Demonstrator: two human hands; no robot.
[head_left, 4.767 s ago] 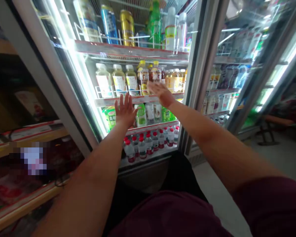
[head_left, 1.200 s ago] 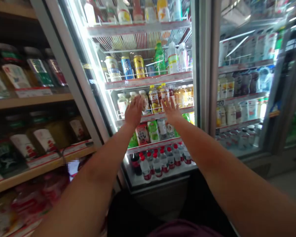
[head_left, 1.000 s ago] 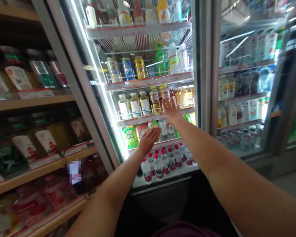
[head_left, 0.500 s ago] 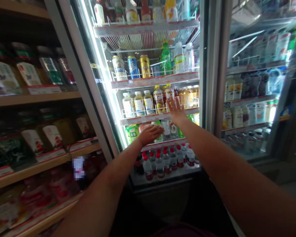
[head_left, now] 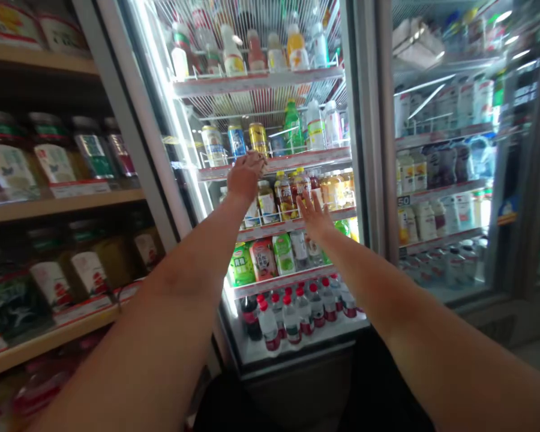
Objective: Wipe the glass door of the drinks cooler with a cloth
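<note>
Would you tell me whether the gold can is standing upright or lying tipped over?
Upright: the gold can stands beside the blue can, its top rim uppermost.

At upper centre, one can (head_left: 237, 141) is blue and the next (head_left: 258, 139) gold, near a green bottle (head_left: 293, 127). Bottles at lower centre (head_left: 291, 321) have red caps; left-edge shelves (head_left: 63, 206) are tan.

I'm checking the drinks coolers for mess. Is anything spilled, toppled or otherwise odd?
Nothing looks spilled or toppled. One mild oddity: a dark bottle stands at the left end of the bottom shelf, beside clear, red-capped bottles. What the left hand covers, I can't tell.
</note>
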